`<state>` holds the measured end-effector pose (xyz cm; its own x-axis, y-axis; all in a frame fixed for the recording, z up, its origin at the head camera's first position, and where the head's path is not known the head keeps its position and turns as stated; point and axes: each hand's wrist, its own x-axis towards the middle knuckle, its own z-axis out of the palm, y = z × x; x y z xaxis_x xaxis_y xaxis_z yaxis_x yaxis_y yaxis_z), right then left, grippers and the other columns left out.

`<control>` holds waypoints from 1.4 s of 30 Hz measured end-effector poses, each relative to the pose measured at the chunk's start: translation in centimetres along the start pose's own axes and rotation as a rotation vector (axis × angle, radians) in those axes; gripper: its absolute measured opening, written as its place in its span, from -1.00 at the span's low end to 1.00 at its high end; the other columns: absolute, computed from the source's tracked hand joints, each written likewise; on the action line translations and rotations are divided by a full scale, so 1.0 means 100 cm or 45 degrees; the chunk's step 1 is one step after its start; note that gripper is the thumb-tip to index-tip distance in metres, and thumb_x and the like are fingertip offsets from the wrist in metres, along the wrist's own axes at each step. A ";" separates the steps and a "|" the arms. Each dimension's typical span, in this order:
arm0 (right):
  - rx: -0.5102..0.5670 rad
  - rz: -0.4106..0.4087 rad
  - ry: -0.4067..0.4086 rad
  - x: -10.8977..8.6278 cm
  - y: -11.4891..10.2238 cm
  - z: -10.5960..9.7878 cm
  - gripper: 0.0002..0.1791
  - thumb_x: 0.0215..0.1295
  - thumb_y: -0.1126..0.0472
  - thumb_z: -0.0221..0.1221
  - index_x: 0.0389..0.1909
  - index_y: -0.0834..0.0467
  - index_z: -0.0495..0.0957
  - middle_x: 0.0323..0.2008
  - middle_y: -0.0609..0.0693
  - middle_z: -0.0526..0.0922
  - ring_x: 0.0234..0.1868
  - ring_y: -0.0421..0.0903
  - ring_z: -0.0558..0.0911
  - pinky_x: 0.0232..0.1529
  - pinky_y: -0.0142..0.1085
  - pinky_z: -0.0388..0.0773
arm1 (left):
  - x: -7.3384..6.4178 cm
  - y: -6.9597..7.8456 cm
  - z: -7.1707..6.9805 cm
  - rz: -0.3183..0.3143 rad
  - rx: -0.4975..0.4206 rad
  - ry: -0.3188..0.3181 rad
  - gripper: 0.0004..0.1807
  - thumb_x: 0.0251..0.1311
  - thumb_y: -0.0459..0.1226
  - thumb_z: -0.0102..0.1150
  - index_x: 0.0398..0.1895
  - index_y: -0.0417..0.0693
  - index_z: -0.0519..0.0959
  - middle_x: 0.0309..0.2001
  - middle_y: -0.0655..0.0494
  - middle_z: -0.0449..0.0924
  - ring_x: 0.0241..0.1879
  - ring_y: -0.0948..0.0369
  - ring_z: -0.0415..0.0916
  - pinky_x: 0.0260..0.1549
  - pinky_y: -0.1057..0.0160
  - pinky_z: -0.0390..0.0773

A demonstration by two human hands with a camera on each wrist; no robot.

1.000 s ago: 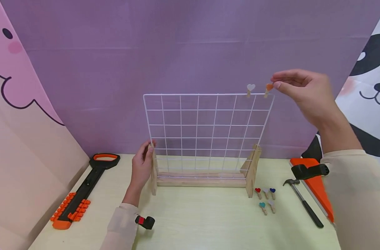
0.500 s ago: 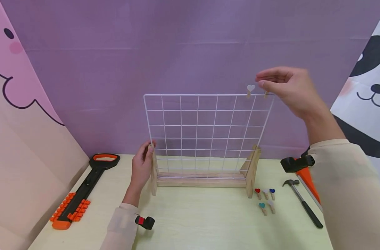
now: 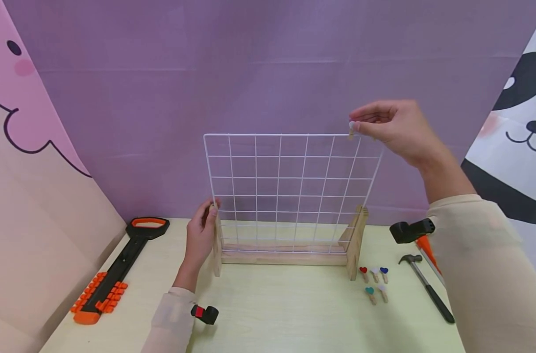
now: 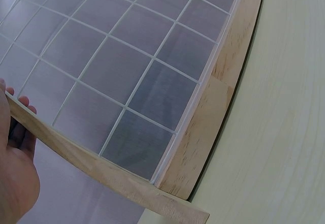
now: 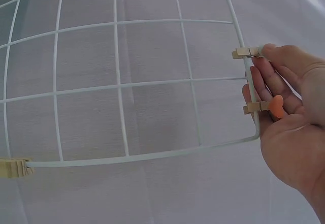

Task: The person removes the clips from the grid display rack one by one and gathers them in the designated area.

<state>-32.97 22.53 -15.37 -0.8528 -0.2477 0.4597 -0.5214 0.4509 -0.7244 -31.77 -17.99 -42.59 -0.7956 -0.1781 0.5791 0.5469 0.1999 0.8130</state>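
Observation:
A white wire grid panel (image 3: 279,178) stands upright in a wooden stand (image 3: 285,258). My left hand (image 3: 199,233) grips the top of the stand's left upright; in the left wrist view, fingers show behind that upright (image 4: 86,163). At the panel's top right, my right hand (image 3: 396,125) pinches the head of a small clothespin with a white heart (image 3: 351,128). This clothespin (image 5: 242,53) is clipped on the top wire. Beside it, below the fingers in the right wrist view, a clothespin with an orange heart (image 5: 276,106) sits on the same wire, mostly hidden by my hand in the head view.
Several heart clothespins lie right of the stand, among them a red one (image 3: 363,272) and a teal one (image 3: 370,293). Farther right are a hammer (image 3: 426,287) and an orange item (image 3: 428,250) partly behind my sleeve. A black-and-orange tool (image 3: 124,260) lies at left.
My right hand has moved left along the top wire, from the orange-heart clothespin to the white-heart one. The left hand stays on the upright.

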 end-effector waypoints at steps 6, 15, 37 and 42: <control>-0.010 -0.003 0.034 0.001 0.001 0.003 -0.71 0.30 0.17 0.41 0.02 0.15 0.75 -0.25 -0.37 0.76 -0.17 -0.31 0.67 -0.15 -0.59 0.57 | 0.000 0.000 0.000 -0.013 0.002 -0.014 -0.56 0.60 -0.23 -0.02 0.39 -0.28 0.44 0.28 -0.32 0.55 0.33 -0.03 0.50 0.24 0.65 0.39; -0.017 0.004 0.093 0.000 0.001 0.005 -0.73 0.30 0.16 0.42 -0.01 0.14 0.77 -0.30 -0.41 0.76 -0.16 -0.32 0.67 -0.17 -0.58 0.56 | 0.001 -0.001 0.001 0.004 0.007 0.002 -0.56 0.59 -0.22 -0.01 0.38 -0.28 0.45 0.27 -0.30 0.58 0.31 -0.06 0.51 0.23 0.65 0.40; 0.108 -0.124 0.240 -0.001 -0.009 -0.006 -0.78 0.35 0.27 0.34 -0.03 0.20 0.77 -0.32 -0.29 0.78 -0.42 -0.27 0.65 -0.30 -0.58 0.60 | 0.001 0.000 0.000 -0.021 0.018 -0.001 -0.58 0.59 -0.21 -0.01 0.38 -0.19 0.48 0.25 -0.16 0.62 0.31 0.02 0.52 0.23 0.65 0.40; 0.099 -0.145 0.255 -0.007 -0.013 -0.010 -0.77 0.36 0.26 0.33 0.00 0.19 0.76 -0.31 -0.28 0.77 -0.44 -0.27 0.69 -0.13 -0.61 0.58 | 0.000 0.000 0.001 -0.023 0.011 -0.009 -0.57 0.59 -0.22 -0.01 0.39 -0.21 0.46 0.27 -0.23 0.59 0.33 -0.02 0.50 0.23 0.64 0.40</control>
<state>-31.65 22.98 -14.26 -0.7697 -0.1147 0.6280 -0.6213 0.3603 -0.6958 -31.78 -17.91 -42.59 -0.8071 -0.1752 0.5638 0.5302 0.2052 0.8227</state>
